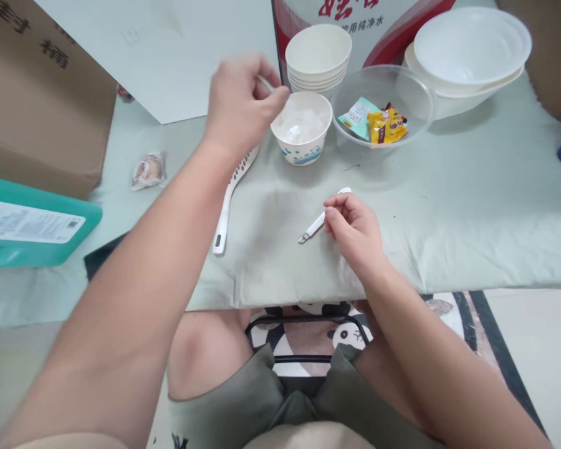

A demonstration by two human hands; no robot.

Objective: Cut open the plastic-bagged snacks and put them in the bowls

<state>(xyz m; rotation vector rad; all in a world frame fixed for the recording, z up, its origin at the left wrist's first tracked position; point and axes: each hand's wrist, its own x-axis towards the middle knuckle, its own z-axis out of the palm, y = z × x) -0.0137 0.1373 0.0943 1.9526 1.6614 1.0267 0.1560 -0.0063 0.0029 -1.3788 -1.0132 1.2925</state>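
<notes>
My left hand point(240, 103) is raised near a paper bowl point(303, 149), its fingers curled in a pinch and smeared by motion. A small whitish bit shows between thumb and fingers, too blurred to name. Crumpled clear plastic point(302, 128) lies in the bowl. Lower right, my right hand point(355, 234) has its fingers closed on a white utility knife point(316, 224), whose blade points toward the table's front edge. Under my left wrist lies a white slotted spoon point(223, 221), its head partly hidden by the hand.
Behind stand stacked paper bowls point(318, 53) and a clear plastic bowl point(418, 131) with snack packets point(387, 126). White bowls point(472, 50) are stacked at back right. A wrapped snack point(148, 170), a teal container point(75, 234) and a cardboard box point(42, 106) are on the left.
</notes>
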